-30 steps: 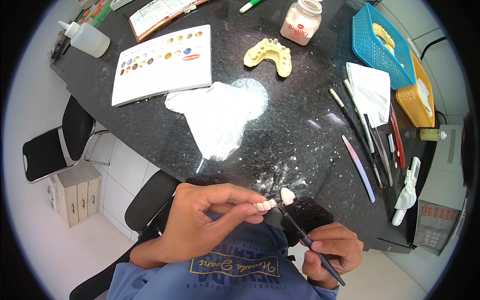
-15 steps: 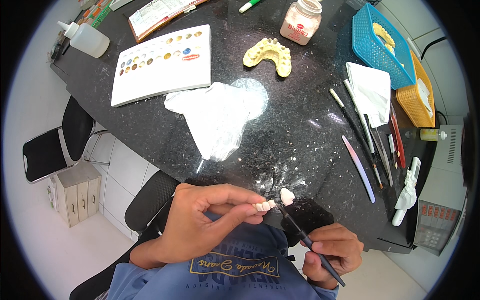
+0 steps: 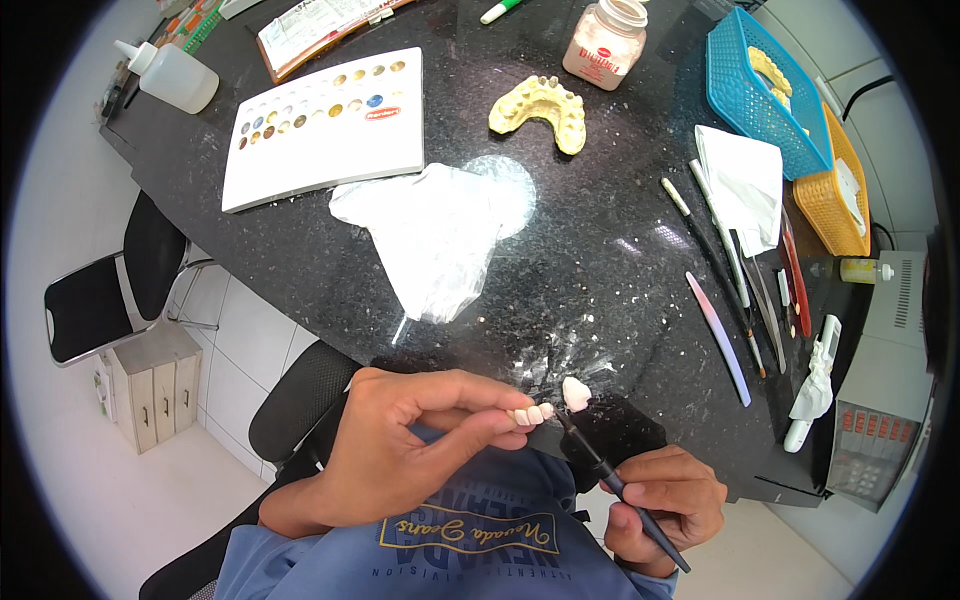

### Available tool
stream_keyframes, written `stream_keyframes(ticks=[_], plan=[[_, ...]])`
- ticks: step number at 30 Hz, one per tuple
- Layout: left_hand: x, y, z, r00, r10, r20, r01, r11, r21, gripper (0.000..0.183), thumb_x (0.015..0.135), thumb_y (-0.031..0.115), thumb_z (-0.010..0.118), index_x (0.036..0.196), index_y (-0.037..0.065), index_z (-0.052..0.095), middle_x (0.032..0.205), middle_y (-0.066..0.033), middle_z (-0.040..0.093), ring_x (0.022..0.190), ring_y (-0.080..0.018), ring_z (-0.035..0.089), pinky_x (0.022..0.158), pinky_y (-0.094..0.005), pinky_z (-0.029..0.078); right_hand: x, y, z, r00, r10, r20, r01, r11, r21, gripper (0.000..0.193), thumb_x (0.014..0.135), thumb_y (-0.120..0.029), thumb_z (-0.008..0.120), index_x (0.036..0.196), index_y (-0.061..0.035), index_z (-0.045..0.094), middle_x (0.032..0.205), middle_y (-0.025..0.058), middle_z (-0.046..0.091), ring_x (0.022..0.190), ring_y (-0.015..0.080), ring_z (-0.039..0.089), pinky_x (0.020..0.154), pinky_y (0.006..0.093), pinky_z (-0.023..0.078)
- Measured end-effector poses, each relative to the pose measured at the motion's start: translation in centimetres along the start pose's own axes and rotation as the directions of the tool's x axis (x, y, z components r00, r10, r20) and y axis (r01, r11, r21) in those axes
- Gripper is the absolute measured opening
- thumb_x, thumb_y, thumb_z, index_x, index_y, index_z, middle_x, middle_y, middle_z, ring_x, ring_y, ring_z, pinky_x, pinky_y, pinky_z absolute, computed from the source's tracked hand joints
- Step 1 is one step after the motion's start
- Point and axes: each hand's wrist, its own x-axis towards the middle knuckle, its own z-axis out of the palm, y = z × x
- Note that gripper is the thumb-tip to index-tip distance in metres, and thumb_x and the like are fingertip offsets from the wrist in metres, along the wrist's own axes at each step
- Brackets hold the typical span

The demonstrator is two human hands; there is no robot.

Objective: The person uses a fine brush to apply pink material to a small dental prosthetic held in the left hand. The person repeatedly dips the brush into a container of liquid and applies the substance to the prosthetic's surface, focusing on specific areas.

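Note:
Between thumb and fingertips, my left hand pinches a short row of white artificial teeth, a dental bridge. My right hand grips a black-handled carving knife like a pen. Its thin tip lies close to the bridge's right end; whether they touch I cannot tell. Just beyond the tip, a white lump sits on the dark worktop amid scattered white powder. Farther off stands a yellow plaster dental model, horseshoe-shaped, with a few greyish stumps at its top.
A white palette with coloured spots lies at left beside crumpled white tissue. A powder jar stands at the back. Brushes, a nail file and a blue basket line the right. A squeeze bottle is far left.
Both hands keep almost the same pose. The bridge has tilted very slightly between my left fingertips, and the knife tip stays beside it.

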Motion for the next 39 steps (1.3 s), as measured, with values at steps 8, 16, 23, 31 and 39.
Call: stream_keyframes(ticks=[8,16,23,31,39], plan=[[0.03,0.05,0.02,1.0,0.0,0.002,0.0,1.0,-0.008,0.012,0.088,-0.007,0.065,0.099,-0.011,0.067,0.09,-0.0217,0.073,0.085,-0.0251,0.073,0.075,-0.0281,0.061,0.0,0.02,-0.06,1.0,-0.004,0.0,0.004,1.0,0.003,0.027,0.065,0.0,0.082,0.087,-0.0013,0.066,0.075,0.0139,0.069,0.063,0.0229,0.07,0.055,0.0287,0.057],[0.05,-0.02,-0.04,1.0,0.004,0.008,-0.004,1.0,-0.014,0.012,0.088,-0.008,0.064,0.099,-0.011,0.067,0.091,-0.0221,0.072,0.086,-0.0255,0.073,0.075,-0.0289,0.061,0.11,-0.07,-0.05,1.0,-0.001,0.006,0.001,1.0,0.004,0.026,0.065,0.002,0.081,0.086,-0.0017,0.066,0.075,0.0134,0.068,0.063,0.0233,0.069,0.055,0.0293,0.057],[-0.03,0.12,-0.12,1.0,0.003,0.011,-0.002,1.0,-0.021,0.013,0.088,-0.008,0.064,0.1,-0.011,0.067,0.092,-0.0225,0.072,0.086,-0.0256,0.073,0.076,-0.0293,0.061,0.12,0.03,-0.03,1.0,-0.029,0.012,0.029,1.0,-0.001,0.027,0.064,0.001,0.08,0.087,-0.0016,0.066,0.076,0.0132,0.068,0.062,0.0232,0.069,0.055,0.0294,0.057],[0.01,0.11,-0.05,1.0,-0.009,0.007,0.009,0.999,-0.038,0.013,0.088,-0.008,0.064,0.1,-0.012,0.067,0.091,-0.0231,0.072,0.086,-0.0265,0.073,0.076,-0.0301,0.061,-0.08,0.08,-0.01,1.0,-0.012,-0.012,0.012,1.0,-0.002,0.027,0.065,0.002,0.08,0.087,-0.0015,0.066,0.075,0.0134,0.068,0.062,0.0231,0.069,0.055,0.0293,0.057],[0.02,0.13,0.01,1.0,-0.015,0.005,0.015,1.0,-0.027,0.012,0.088,-0.008,0.064,0.098,-0.012,0.067,0.091,-0.0229,0.072,0.086,-0.0264,0.073,0.075,-0.0298,0.061,0.15,0.01,-0.12,0.999,-0.02,0.03,0.02,1.0,-0.003,0.029,0.065,0.002,0.081,0.089,-0.0017,0.066,0.077,0.0133,0.069,0.063,0.0219,0.069,0.056,0.0287,0.057]])
